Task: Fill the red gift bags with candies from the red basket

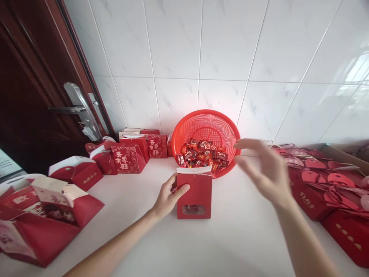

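A red gift box (193,194) with a small clear window low on its front stands on the white table, its pale top flaps raised. My left hand (170,195) grips its left side, thumb on the front; a small red patch by the fingers is too small to make out. To the right of the basket, my right hand (263,169) is raised and blurred, thumb and fingers apart, with nothing visible between them. Behind the box, a red plastic basket (206,117) leans tilted against the wall, with a pile of wrapped candies (203,154) inside.
Red gift boxes (128,158) line the left side, with larger open boxes (54,219) at the near left. Many red boxes with handles (314,196) crowd the right. A tiled wall (178,50) bounds the back of the table (230,238); a dark door (31,77) stands left.
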Demonstrator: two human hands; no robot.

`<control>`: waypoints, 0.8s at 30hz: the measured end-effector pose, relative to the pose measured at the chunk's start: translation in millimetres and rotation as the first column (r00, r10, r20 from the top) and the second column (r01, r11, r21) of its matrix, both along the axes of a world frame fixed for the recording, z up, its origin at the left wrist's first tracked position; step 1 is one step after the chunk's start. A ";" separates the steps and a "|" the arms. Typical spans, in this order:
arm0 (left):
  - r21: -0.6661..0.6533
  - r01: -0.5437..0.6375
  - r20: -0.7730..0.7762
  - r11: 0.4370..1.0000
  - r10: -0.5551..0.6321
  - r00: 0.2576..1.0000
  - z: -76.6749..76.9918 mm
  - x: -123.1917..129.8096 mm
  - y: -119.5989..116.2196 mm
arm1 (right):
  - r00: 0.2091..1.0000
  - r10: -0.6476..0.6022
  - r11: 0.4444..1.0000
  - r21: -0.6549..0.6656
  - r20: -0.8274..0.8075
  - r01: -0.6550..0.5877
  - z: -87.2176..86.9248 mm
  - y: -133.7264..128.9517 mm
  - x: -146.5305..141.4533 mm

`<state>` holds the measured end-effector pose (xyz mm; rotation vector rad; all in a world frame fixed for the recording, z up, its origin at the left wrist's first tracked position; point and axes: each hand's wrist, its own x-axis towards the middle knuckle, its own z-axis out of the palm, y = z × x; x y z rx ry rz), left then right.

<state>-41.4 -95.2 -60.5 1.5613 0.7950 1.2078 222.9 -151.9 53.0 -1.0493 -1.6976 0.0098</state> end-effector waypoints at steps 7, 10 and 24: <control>-0.050 -0.018 0.019 0.999 0.019 1.000 5.1 -4.4 -2.7 | 0.887 0.444 0.790 -0.409 -0.131 -0.456 -56.9 53.3 -34.8; -0.056 -0.053 0.015 0.997 0.054 0.998 7.5 -5.0 -3.2 | 0.877 0.456 0.798 -0.369 -0.148 -0.477 -64.6 53.6 -42.1; -0.002 -0.102 -0.015 0.995 0.102 0.995 10.2 -5.0 -5.1 | 0.945 0.269 0.889 -0.330 -0.185 -0.318 -76.3 48.7 -60.0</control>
